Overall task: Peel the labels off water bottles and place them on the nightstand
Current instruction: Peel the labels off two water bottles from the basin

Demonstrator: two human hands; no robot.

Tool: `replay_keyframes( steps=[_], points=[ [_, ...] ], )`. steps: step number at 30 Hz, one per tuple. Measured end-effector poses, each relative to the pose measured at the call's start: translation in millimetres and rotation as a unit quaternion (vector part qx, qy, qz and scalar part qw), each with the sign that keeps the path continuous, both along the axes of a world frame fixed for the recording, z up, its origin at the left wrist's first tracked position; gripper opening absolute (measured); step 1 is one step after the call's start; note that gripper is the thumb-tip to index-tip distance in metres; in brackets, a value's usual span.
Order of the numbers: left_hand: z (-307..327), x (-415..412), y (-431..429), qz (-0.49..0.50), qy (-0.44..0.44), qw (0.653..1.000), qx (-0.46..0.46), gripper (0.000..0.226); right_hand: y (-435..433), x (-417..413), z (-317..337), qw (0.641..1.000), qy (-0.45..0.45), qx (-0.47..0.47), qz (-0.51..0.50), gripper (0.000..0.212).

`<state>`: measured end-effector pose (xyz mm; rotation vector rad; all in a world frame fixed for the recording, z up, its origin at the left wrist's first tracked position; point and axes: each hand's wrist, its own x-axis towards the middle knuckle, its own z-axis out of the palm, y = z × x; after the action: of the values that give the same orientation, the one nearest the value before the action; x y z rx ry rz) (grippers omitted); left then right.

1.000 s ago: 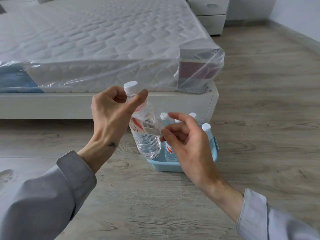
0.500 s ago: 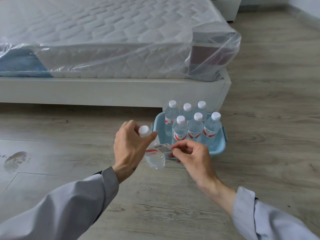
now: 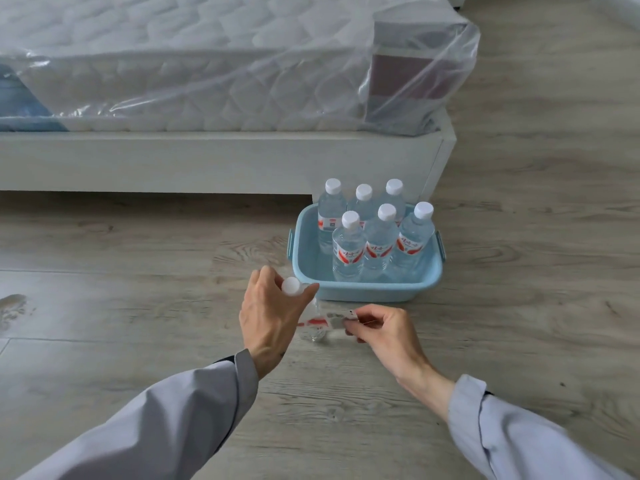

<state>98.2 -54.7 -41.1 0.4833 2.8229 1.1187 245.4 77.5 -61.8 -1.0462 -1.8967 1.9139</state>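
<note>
My left hand (image 3: pixel 268 315) grips a clear water bottle (image 3: pixel 311 325) by its neck, just under the white cap, low over the wooden floor. The bottle's red and white label (image 3: pixel 334 320) is partly peeled away to the right. My right hand (image 3: pixel 379 329) pinches the loose end of that label between thumb and fingertips. Behind the hands, a light blue plastic tub (image 3: pixel 367 291) holds several upright labelled bottles (image 3: pixel 379 242) with white caps.
A white bed frame (image 3: pixel 207 161) with a plastic-wrapped mattress (image 3: pixel 207 57) fills the back and left. The tub stands at the bed's near right corner. Wooden floor (image 3: pixel 536 237) stretches to the right and in front.
Both hands have lowered the bottle from chest height down toward the floor in front of the tub. The label has come further off to the right, and the view has tilted down.
</note>
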Motion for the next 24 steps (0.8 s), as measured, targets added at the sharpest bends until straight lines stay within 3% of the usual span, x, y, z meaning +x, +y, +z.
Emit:
replay_keyframes(
  steps=[5, 8, 13, 17, 20, 24],
  points=[
    [-8, -8, -14, -0.154, -0.024, 0.986, 0.066, 0.041, 7, 6, -9, 0.999, -0.014, 0.042, 0.009, 0.004],
    [-8, -18, -25, -0.247, -0.026, 0.967, 0.058, 0.036, 14, 10, -15, 0.997, -0.031, 0.066, 0.005, 0.004],
    [-5, -28, -35, -0.300, -0.065, 0.949, 0.069, 0.033, 24, 16, -24, 0.994, -0.060, 0.089, 0.009, 0.006],
    [-2, -29, -25, -0.337, -0.056, 0.939, 0.051, 0.044, 29, 19, -32, 0.992, -0.076, 0.103, 0.006, 0.005],
    [-2, -30, -18, -0.355, -0.027, 0.934, 0.031, 0.035, 37, 24, -37, 0.990, -0.083, 0.117, -0.002, 0.006],
    [-5, -27, -19, -0.353, -0.061, 0.932, 0.043, 0.035, 48, 36, -44, 0.988, -0.093, 0.125, -0.022, 0.010]
  ],
)
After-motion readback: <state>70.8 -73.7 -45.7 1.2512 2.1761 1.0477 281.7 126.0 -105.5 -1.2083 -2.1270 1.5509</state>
